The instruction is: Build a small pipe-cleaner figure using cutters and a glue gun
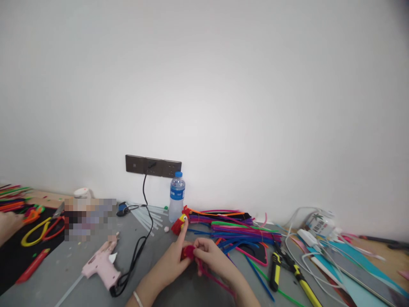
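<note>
Low in the middle, my left hand steadies a small red and pink coil of pipe cleaner from the left, its index finger stretched upward. My right hand pinches the coil's right side. From there a loose pink pipe cleaner tail runs down past the right wrist. Just beyond the left index fingertip stands a fuzzy red and yellow chicken figure with a googly eye, partly covered by that finger. The undersides of both hands are hidden.
Left lie a pink glue gun with its cord, scissors and a red cutter. A water bottle stands by the wall. Bundled pipe cleaners, yellow-black pliers and white cables lie right. Another person's hand is far left.
</note>
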